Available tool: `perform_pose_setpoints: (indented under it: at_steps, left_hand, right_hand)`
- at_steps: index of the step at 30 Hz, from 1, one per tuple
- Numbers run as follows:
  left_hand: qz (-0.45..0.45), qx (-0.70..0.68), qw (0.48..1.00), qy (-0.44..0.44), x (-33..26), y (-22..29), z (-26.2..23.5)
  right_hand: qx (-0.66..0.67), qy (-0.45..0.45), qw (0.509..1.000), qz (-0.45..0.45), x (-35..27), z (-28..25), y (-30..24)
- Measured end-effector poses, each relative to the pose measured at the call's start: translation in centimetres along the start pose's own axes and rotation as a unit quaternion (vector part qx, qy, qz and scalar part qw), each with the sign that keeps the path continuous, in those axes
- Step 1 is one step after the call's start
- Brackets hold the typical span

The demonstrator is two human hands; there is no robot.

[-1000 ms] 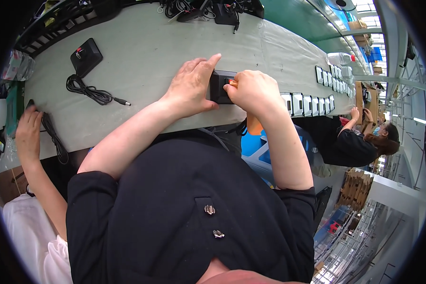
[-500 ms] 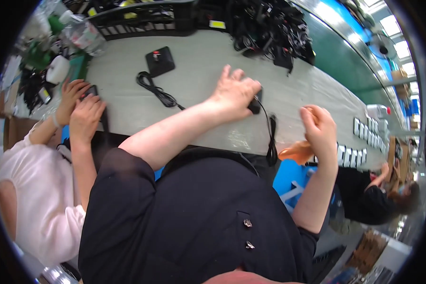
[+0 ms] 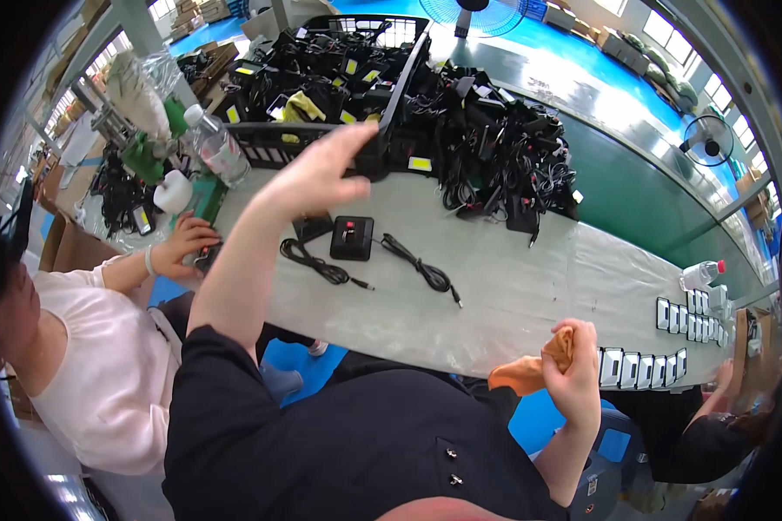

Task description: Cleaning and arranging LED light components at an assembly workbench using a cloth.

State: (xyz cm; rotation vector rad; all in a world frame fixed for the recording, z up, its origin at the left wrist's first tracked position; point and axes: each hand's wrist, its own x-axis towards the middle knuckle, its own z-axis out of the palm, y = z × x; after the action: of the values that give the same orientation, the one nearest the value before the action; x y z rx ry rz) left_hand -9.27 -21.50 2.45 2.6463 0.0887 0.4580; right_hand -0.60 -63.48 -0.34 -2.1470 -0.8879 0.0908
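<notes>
My left hand (image 3: 317,178) is stretched out, fingers extended, over the near side of a black plastic crate (image 3: 265,135); nothing shows in it. Below it on the table lie two small square black devices. The nearer device (image 3: 352,238) has a red part on top, and its bundled black cable (image 3: 419,267) runs to the right. The other device (image 3: 311,227) sits just left of it, partly behind my arm, beside another bundled cable (image 3: 317,265). My right hand (image 3: 575,373), at the table's front edge, is closed round an orange cloth (image 3: 517,376) that hangs out to the left.
The crate is full of black cabled devices, with a yellow cloth (image 3: 302,108) on top. A heap of cabled devices (image 3: 504,148) lies right of it. White-faced units (image 3: 639,369) stand in rows at the right. A co-worker's hand (image 3: 182,247) works at the left, near a clear bottle (image 3: 217,148).
My left hand has left the device on the right and moved left and away to the crate. That device now lies beside the other one. The view has tilted up; the cloth stays in my right hand.
</notes>
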Motion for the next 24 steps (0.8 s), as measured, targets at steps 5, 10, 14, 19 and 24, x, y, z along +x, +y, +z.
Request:
perform_pose_setpoints:
  at_steps: [5,10,14,19,24]
  left_hand:
    - [-0.103,0.202,0.973,0.040,13.6,-8.8,-1.4]
    - [-0.147,0.274,0.944,-0.110,20.2,-15.4,3.1]
    - [-0.240,0.377,0.884,-0.137,20.5,-14.6,3.8]
    - [-0.193,0.409,0.881,-0.141,20.2,-14.0,4.2]
    - [-0.271,0.373,0.884,-0.077,19.0,-11.6,2.1]
  right_hand:
    - [0.017,0.043,0.998,0.051,-1.4,-1.5,0.1]
    - [0.030,0.091,0.991,0.091,-3.7,-2.3,0.9]
    - [0.064,0.119,0.980,0.144,-5.4,-2.8,2.5]
    - [0.086,0.129,0.977,0.147,-4.0,-2.8,2.5]
    - [0.084,0.135,0.984,0.082,-3.6,-2.9,0.9]
